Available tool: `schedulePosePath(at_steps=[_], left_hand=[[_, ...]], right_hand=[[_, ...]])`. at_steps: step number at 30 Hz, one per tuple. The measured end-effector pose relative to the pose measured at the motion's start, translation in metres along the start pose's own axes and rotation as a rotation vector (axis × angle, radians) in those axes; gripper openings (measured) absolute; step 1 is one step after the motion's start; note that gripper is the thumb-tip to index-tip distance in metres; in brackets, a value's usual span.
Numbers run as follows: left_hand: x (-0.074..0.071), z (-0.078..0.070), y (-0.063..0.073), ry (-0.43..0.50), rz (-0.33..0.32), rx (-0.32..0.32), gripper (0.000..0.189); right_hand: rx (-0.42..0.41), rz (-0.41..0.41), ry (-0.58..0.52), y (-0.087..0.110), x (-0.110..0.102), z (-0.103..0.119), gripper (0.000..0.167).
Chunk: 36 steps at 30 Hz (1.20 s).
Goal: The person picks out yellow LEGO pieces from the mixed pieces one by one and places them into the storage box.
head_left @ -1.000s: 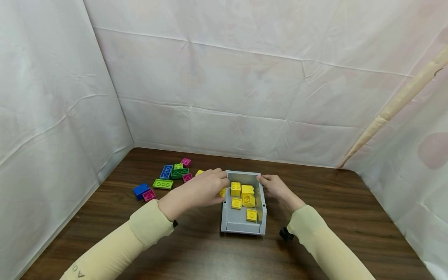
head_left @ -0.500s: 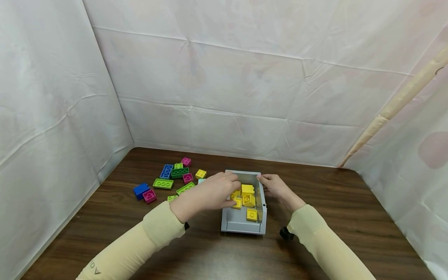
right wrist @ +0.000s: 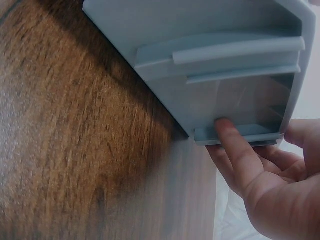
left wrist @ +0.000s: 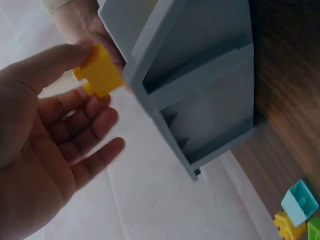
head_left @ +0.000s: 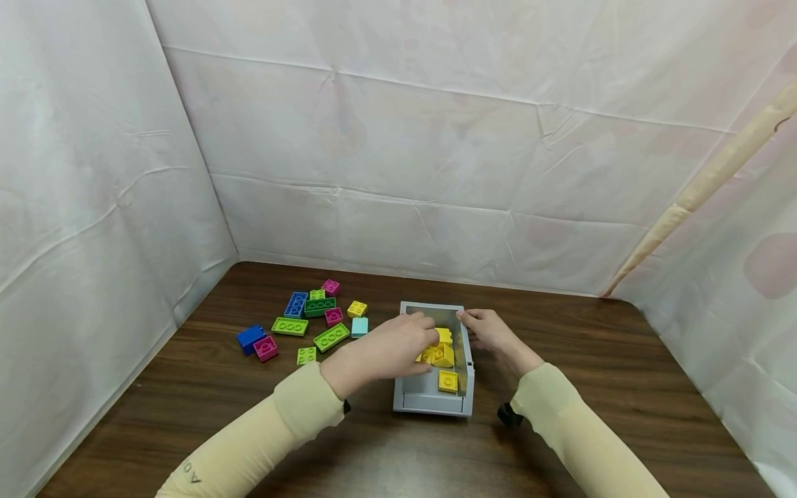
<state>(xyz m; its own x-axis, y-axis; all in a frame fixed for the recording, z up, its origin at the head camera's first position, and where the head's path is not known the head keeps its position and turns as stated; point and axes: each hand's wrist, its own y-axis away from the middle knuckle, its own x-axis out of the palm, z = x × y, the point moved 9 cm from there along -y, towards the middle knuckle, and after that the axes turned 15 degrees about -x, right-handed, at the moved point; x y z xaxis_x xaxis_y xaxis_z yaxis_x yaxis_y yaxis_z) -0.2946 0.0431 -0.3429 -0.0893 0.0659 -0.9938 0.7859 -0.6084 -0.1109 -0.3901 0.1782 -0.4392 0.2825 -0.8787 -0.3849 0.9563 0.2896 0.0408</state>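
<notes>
A grey plastic bin (head_left: 429, 403) stands on the table with several yellow toy bricks (head_left: 447, 381) inside it. My left hand (head_left: 392, 344) is over the bin's left side. In the left wrist view, its thumb and fingers pinch another yellow brick (left wrist: 102, 74) above the rim. At the bin's far right corner my right hand (head_left: 496, 337) holds the wall. The right wrist view has the thumb at the rim and a fingertip (right wrist: 225, 125) against the outer side. My left hand hides part of the bin's contents in the head view.
Loose bricks lie left of the bin: a yellow one (head_left: 358, 309), a light blue one (head_left: 359, 327), lime ones (head_left: 331, 337), dark green (head_left: 320, 307), magenta (head_left: 266, 348) and blue (head_left: 252, 339). White cloth (head_left: 373, 138) hangs behind the table (head_left: 591, 387).
My left hand has moved right, from the bin's left edge to over its inside, carrying the yellow brick. Bricks behind the arm have come into view. My right hand stays at the bin.
</notes>
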Motion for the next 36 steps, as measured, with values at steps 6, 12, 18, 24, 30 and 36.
schedulePosePath(at_steps=[6, 12, 18, 24, 30, 36], left_hand=[[0.013, -0.001, -0.006, 0.007, 0.054, -0.043, 0.036], [0.021, -0.005, -0.011, -0.008, 0.080, -0.055, 0.035], [0.029, -0.011, -0.014, -0.035, 0.080, -0.047, 0.031], [0.035, -0.014, -0.015, -0.030, 0.097, -0.052, 0.030], [0.042, -0.015, -0.017, -0.036, 0.110, -0.061, 0.033], [0.050, -0.015, -0.020, -0.072, 0.122, -0.070, 0.033]], right_hand=[[-0.001, -0.016, 0.011, 0.000, -0.001, 0.000, 0.049], [-0.002, -0.013, 0.016, 0.000, -0.002, -0.001, 0.050], [-0.010, -0.007, 0.003, 0.000, -0.001, 0.000, 0.049], [-0.014, -0.012, -0.014, 0.000, -0.001, 0.000, 0.047], [-0.007, -0.014, -0.014, -0.001, -0.001, -0.002, 0.047], [-0.010, -0.018, -0.011, -0.001, -0.001, -0.002, 0.047]])
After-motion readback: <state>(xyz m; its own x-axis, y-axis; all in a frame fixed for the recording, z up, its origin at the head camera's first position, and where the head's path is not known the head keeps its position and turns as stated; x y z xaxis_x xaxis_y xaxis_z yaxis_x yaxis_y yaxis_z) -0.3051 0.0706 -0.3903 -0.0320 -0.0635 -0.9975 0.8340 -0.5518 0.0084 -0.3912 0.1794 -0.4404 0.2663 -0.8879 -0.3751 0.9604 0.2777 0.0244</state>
